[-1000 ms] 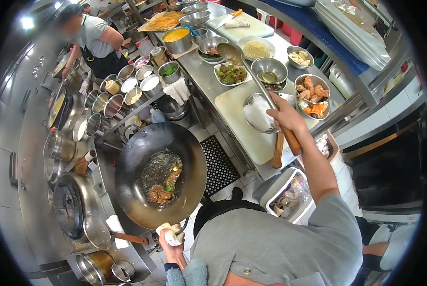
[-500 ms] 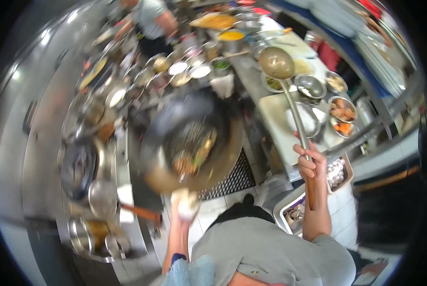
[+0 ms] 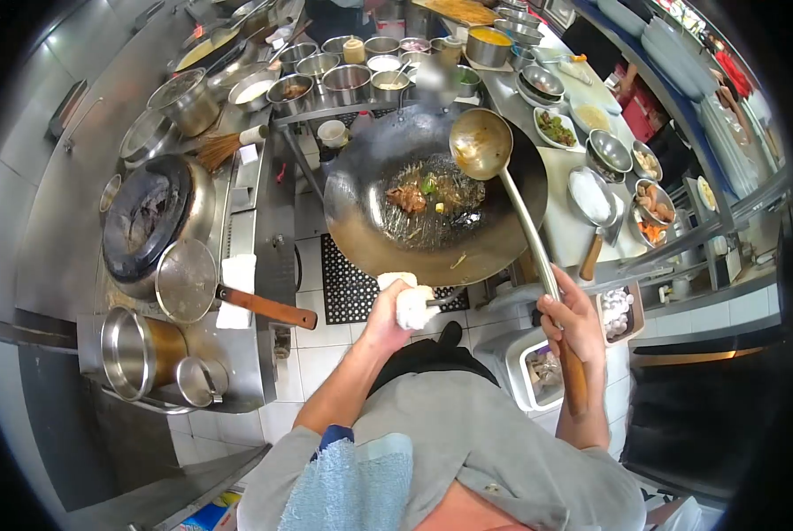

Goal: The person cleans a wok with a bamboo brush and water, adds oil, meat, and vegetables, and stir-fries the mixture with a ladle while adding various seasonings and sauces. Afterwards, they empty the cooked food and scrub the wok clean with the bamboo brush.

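Note:
My left hand (image 3: 386, 317) is closed around the wok's handle through a folded white cloth (image 3: 414, 308). The large dark wok (image 3: 361, 234) stretches out in front of me, its near rim just beyond that hand. In its oily bottom lie brown pieces of food (image 3: 407, 196) with a bit of green and a small yellow piece. A long metal ladle (image 3: 527, 221) with a wooden grip is in my right hand (image 3: 573, 320), fingers wrapped around it. The ladle's stained bowl hangs over the wok's far right part.
A strainer (image 3: 187, 281) with a wooden handle and a steel pot (image 3: 140, 354) stand on the left counter. Several steel containers (image 3: 346, 84) line the back. On the right counter are a pan of white grains (image 3: 593, 196) and bowls (image 3: 653, 203). A bin (image 3: 538, 372) stands below.
The view has steadied and shifted. The wok now appears farther right and more level, my left hand with it. In view, the ladle's bowl has come down and left over the wok.

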The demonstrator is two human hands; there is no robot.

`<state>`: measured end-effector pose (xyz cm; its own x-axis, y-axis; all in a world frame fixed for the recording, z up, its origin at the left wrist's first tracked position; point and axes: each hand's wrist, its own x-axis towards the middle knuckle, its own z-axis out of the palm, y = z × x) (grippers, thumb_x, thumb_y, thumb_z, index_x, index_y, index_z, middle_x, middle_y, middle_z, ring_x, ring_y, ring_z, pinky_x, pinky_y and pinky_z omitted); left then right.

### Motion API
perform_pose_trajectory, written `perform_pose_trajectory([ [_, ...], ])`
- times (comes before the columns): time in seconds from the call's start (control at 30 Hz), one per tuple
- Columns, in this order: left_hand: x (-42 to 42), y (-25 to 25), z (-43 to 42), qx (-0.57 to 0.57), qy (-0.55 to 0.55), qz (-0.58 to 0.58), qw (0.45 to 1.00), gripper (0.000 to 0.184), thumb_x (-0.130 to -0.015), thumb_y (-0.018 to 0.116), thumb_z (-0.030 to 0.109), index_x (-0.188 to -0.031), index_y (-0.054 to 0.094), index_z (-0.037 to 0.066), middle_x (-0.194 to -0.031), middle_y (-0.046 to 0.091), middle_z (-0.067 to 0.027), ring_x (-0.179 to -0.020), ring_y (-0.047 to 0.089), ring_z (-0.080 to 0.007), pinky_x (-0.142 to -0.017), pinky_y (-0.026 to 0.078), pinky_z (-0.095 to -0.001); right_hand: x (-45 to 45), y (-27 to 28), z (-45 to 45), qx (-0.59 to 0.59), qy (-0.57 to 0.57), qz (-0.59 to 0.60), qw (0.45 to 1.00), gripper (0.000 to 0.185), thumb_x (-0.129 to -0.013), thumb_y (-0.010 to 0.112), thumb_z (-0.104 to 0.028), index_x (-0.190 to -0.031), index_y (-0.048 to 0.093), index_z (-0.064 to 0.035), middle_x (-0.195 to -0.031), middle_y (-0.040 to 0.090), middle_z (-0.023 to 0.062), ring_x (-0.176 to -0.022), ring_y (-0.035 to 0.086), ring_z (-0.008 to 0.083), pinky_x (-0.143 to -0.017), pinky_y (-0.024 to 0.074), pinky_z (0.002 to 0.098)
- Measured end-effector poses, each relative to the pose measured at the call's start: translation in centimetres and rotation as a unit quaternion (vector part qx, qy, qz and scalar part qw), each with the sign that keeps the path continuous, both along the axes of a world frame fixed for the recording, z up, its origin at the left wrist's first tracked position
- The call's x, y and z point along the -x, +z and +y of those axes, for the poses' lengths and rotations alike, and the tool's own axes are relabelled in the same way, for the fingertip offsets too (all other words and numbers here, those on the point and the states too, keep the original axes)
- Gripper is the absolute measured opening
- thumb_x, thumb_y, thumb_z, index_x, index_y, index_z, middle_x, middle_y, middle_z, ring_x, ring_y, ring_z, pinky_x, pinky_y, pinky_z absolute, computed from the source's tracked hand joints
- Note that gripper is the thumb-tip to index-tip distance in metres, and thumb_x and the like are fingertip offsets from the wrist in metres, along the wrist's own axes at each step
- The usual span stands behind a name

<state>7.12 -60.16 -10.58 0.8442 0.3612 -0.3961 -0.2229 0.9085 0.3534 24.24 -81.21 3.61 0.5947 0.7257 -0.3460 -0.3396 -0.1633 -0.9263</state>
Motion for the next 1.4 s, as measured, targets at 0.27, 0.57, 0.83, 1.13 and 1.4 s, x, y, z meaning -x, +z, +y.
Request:
perform_pose_trajectory([
  [0.27,-0.8,-8.3,-3.0,-0.354,0.104,0.185,0.911,0.008,-0.077,0.056,0.003,-0.085,0.055,0.003,-0.072,0.057,-0.0024,-0.061,0.058,-0.014,-0.054,0.048,-0.0304,1.8,-5.3,3.5,0.083,0.081,-0.043,0.992,0.065,-0.092,0.05,-0.009,-0.15,0.021,-0.0107,-0.069,0.044,-0.001,-0.045,0.04,0.0068,-0.033,0.0379,0.0252],
  [0.57,2.0,-7.7,0.8,0.006,0.017,0.188,0.982,0.011,-0.088,0.049,0.017,-0.087,0.056,0.009,-0.074,0.061,-0.0077,-0.061,0.061,-0.0213,-0.057,0.056,-0.0408,2.6,-13.2,2.4,-0.125,0.084,0.616,0.773,0.008,-0.1,0.039,-0.01,-0.107,0.039,-0.006,-0.076,0.036,0.0023,-0.045,0.037,0.0008,-0.03,0.0344,0.0173],
  [0.83,5.5,-3.4,-3.0,-0.121,0.05,0.249,0.96,0.012,-0.08,0.049,0.004,-0.091,0.053,0.005,-0.081,0.058,-0.0054,-0.065,0.06,-0.0163,-0.054,0.051,-0.0325,-3.8,-6.8,-0.8,0.147,0.162,0.069,0.973,0.064,-0.091,0.051,-0.009,-0.149,0.024,-0.0082,-0.071,0.043,0.0016,-0.046,0.041,0.0054,-0.033,0.0363,0.022],
  [1.13,-0.1,-7.9,-0.4,-0.125,0.066,0.198,0.97,0.007,-0.088,0.054,0.016,-0.088,0.054,0.009,-0.072,0.058,-0.003,-0.059,0.058,-0.0151,-0.051,0.049,-0.0308,-1.2,-13.4,1.2,-0.115,0.101,0.642,0.751,0.047,-0.098,0.042,-0.008,-0.143,0.032,-0.0099,-0.077,0.035,0.0049,-0.045,0.038,0.0044,-0.028,0.0299,0.0181],
  [1.4,6.0,-1.7,-1.9,-0.069,0.049,0.268,0.96,0.012,-0.084,0.05,0.01,-0.094,0.055,0.005,-0.077,0.06,-0.0066,-0.064,0.062,-0.0175,-0.056,0.053,-0.0331,-6.9,-7.0,2.1,0.069,0.189,0.175,0.964,0.059,-0.094,0.049,-0.011,-0.147,0.025,-0.0063,-0.073,0.042,0.0021,-0.044,0.038,0.004,-0.03,0.0333,0.02],
])
